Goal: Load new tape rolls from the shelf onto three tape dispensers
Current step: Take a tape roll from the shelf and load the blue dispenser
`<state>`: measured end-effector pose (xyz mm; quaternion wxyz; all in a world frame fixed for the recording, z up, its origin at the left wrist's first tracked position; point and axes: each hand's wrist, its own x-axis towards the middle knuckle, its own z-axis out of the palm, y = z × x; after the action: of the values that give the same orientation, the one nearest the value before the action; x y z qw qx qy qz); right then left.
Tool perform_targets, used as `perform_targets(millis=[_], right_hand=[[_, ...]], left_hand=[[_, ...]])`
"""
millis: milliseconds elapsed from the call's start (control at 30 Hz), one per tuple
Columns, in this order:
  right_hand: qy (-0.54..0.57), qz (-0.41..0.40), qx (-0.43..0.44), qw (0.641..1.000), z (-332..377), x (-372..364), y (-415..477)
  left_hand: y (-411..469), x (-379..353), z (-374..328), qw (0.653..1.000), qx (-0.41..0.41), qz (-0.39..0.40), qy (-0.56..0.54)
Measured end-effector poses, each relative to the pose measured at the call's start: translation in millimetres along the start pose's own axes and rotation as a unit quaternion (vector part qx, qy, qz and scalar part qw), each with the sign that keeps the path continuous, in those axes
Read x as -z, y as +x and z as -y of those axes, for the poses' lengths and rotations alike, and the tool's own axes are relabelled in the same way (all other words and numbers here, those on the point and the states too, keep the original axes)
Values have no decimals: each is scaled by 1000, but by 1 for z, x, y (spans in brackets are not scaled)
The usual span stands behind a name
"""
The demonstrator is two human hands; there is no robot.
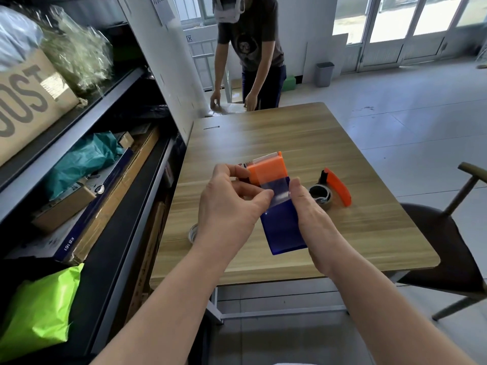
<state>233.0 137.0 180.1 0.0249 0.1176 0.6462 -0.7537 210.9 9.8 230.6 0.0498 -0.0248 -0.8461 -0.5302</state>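
Above the wooden table (290, 133) I hold a tape dispenser (283, 227) with a blue handle and an orange head. My left hand (232, 204) pinches the clear tape end lying across its top, just below the orange head. My right hand (311, 206) grips the blue handle from the right side. A second dispenser (337, 187), orange with a tape roll on it, lies on the table to the right. A clear tape roll (193, 233) rests near the table's left edge, partly hidden by my left wrist.
A dark shelf (126, 196) on the left holds cardboard boxes, a teal bag and a bright green bag (39, 309). Another person (250, 56) bends over at the table's far end. A dark chair (453, 243) stands at the right.
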Motion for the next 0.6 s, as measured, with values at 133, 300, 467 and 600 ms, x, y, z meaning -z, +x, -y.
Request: perform_targets(millis=[133,300,467,600], right_hand=[[11,24,-9,1000,1,-2,-2],[5,72,5,997,0,3,-5],[-24,78,14,997,-2,9,-8],[-12,86,11,996,-3,11,-9]], left_hand=[[0,1,-1,1000,-1,-10,1],[2,13,-6,984,82,56,-147],[4,18,-7,972,97,116,-178],[4,15,-5,979,66,99,-164]])
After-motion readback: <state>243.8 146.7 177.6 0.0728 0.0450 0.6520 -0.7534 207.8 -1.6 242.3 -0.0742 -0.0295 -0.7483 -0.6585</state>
